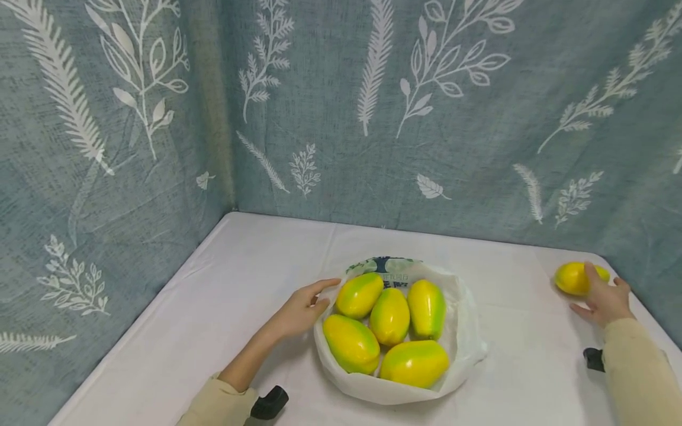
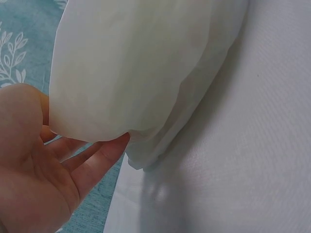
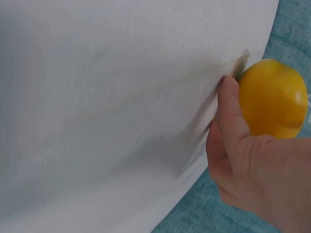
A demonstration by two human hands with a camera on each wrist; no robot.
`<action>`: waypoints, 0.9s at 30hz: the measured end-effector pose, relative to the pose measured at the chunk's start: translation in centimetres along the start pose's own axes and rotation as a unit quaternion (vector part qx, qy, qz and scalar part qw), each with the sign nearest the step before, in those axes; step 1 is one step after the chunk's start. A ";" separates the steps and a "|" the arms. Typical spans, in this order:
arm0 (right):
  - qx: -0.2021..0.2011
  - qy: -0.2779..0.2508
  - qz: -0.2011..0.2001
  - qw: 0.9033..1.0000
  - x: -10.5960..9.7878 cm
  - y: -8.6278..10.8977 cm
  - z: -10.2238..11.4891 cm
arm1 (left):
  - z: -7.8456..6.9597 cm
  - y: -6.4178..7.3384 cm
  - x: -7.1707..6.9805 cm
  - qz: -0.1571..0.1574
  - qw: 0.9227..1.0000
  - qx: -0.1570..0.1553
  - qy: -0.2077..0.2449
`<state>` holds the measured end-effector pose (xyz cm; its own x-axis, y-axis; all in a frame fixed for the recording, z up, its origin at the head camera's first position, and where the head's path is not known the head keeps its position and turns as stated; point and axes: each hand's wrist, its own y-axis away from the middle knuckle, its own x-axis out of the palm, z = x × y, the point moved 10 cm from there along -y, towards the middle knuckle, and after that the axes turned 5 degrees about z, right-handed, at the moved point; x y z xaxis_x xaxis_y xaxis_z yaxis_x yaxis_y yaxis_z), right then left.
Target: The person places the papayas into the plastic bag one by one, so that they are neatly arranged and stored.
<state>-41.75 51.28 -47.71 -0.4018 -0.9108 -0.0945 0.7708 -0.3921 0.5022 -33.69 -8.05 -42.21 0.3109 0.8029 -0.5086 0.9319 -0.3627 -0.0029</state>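
Note:
A white plastic bag (image 1: pixel 469 349) with its mouth rolled wide stands on the table, holding several yellow-green papayas (image 1: pixel 390 316). At the bag's left rim is my left hand (image 1: pixel 298 310), its fingers lightly bent and touching the bag. In the left wrist view the fingertips (image 2: pixel 119 144) press against the bag's thin side, which hides part of the hand. Far to the right, a single papaya (image 1: pixel 571 278) lies near the table's back right corner. My right hand (image 1: pixel 607 299) reaches over its near side with fingers spread; the right wrist view shows the fingers beside the papaya (image 3: pixel 273 99).
A white cloth covers the table (image 1: pixel 522 331). Blue-green curtains (image 1: pixel 330 118) with white leaf prints hang along the back and sides. A black wrist mount (image 1: pixel 270 403) sits by the left sleeve, another black mount (image 1: pixel 593 359) by the right.

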 end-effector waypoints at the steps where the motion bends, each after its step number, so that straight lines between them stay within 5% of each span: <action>1: 0.001 -0.001 0.000 1.000 0.5 0.9 0.3 | 0.0 0.0 0.0 -0.001 1.000 0.000 0.000; 3: 0.002 -0.006 -0.001 1.000 1.6 3.1 0.7 | -0.1 0.0 -0.1 -0.004 1.000 -0.001 -0.004; 7: -0.007 -0.013 -0.006 1.000 2.4 4.1 1.0 | 0.0 0.1 0.0 -0.006 1.000 -0.004 -0.007; 15: -0.033 -0.017 -0.016 0.999 2.3 4.1 1.6 | -0.2 -0.1 -0.1 -0.007 1.000 0.008 -0.008; 27: -0.029 -0.059 0.054 0.996 2.8 2.9 1.6 | 0.2 0.0 0.1 -0.003 1.000 0.001 -0.003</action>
<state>-41.42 47.81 -45.11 -0.3675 -0.9281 0.0598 0.8386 -0.3029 0.4527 -33.76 -8.10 -42.44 0.3033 0.8023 -0.5142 0.9335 -0.3584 -0.0086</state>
